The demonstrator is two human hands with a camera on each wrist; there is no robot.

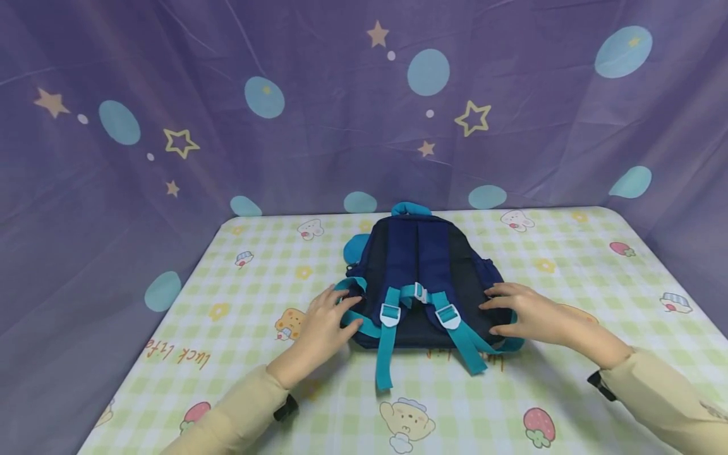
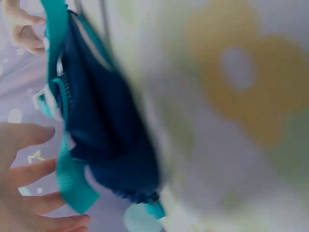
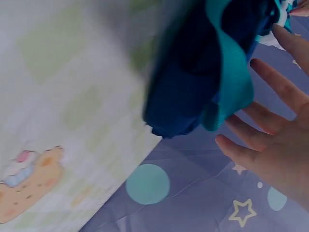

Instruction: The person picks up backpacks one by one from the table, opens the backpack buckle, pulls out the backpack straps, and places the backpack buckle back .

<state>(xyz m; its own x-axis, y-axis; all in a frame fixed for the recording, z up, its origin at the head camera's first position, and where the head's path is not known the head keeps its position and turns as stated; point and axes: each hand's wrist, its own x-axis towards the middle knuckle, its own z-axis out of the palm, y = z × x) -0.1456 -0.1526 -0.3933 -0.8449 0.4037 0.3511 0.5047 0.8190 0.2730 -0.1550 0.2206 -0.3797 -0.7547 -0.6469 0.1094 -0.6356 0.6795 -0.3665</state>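
Note:
A small navy and black backpack (image 1: 406,265) lies on the table with its strap side up and its teal top handle (image 1: 411,208) pointing away from me. At its lower left corner my left hand (image 1: 330,319) has its fingers spread beside a teal strap (image 2: 72,183). On the opposite side my right hand (image 1: 520,316) reaches over the lower right corner, fingers extended near another teal strap (image 3: 236,72). White buckles (image 1: 448,316) join the straps, and a short chest strap links them. The bag's front side is hidden underneath.
A checked tablecloth (image 1: 256,366) printed with cartoon figures covers the table. A purple curtain (image 1: 341,145) with stars and blue spots hangs behind and at the sides. Past the bag's left edge a round blue piece (image 1: 356,249) sticks out.

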